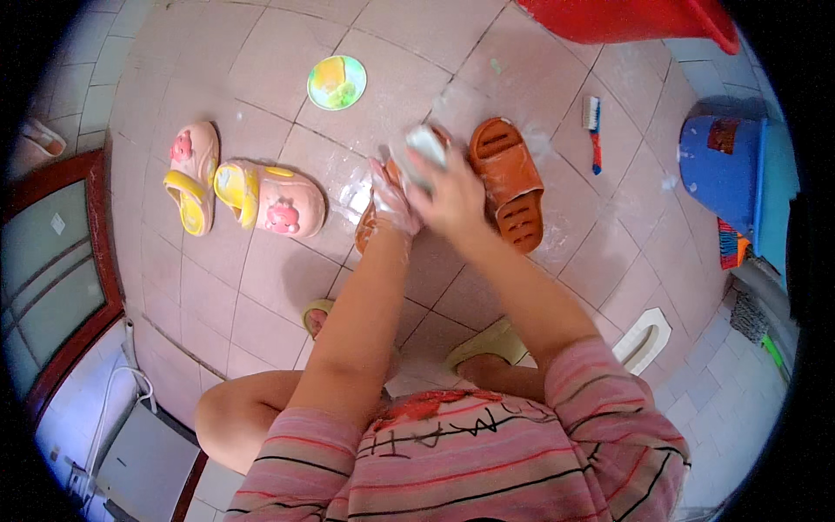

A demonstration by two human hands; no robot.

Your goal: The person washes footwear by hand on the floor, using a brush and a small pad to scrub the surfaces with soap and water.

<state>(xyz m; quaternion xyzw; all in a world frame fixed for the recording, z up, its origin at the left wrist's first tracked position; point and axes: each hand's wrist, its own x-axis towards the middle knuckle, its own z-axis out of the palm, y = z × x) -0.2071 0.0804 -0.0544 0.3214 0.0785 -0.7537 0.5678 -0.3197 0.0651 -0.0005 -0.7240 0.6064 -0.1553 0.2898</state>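
My left hand, covered in white suds, grips an orange-brown slipper that is partly hidden under both hands. In my right hand is a white brush or block, blurred, pressed against the slipper's upper part; its exact kind cannot be told. The matching orange-brown slipper lies just to the right on the tiles, with suds on its strap and slots. Farther left sit two pink clogs with yellow insides and pink animal figures, one upright and turned sideways to the other.
Beyond the hands lies a round green-and-yellow dish. A white-bristled brush with a red and blue handle lies at right. A red plastic tub stands at top right, a blue bin at far right, and a squat toilet at lower right.
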